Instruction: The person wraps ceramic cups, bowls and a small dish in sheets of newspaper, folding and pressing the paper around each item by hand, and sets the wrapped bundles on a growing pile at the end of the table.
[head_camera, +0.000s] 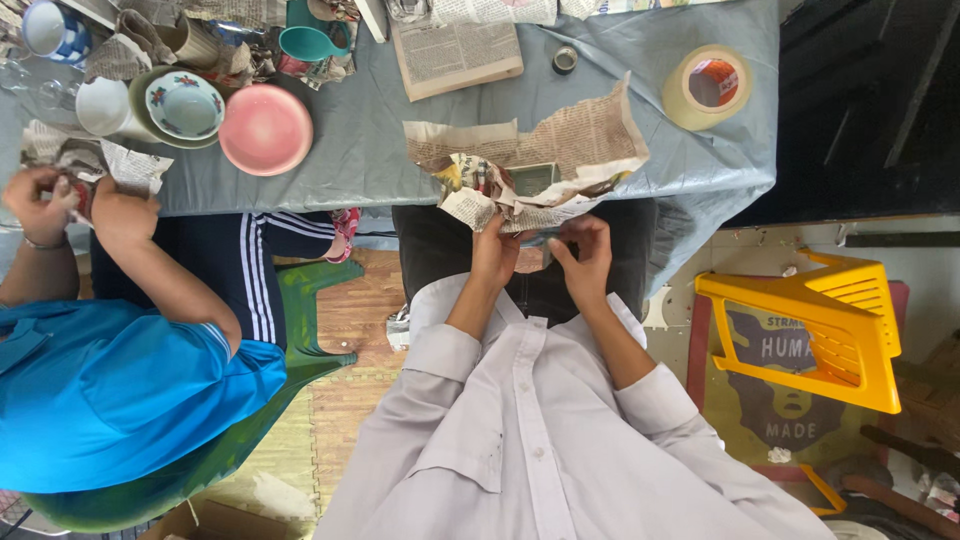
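1. The newspaper bundle (520, 190) lies at the near edge of the grey-covered table (380, 140), straight ahead of the person, with a torn sheet spread beyond it and a small greenish thing half wrapped inside.
2. The left hand (495, 255) closes its fingers on the bundle's near lower flap; the right hand (583, 255) pinches the paper edge just beside it, fingers curled together on the sheet. Both hands sit just below the table edge, above the lap.
3. Open cloth lies left of the bundle, up to a pink bowl (265, 129). To the right the cloth hangs down at the table corner, and a yellow plastic stool (815, 330) lies tipped on the floor, well apart.
4. A roll of clear tape (708, 87) with an orange core stands near the far right corner; a smaller dark roll (565, 60) sits beside a folded newspaper (455, 55).
5. At the left, a co-worker in a blue shirt (110, 395) holds a paper-wrapped item (95, 180) in both hands, near a floral bowl (184, 105), a white cup (103, 106) and a teal cup (312, 42).
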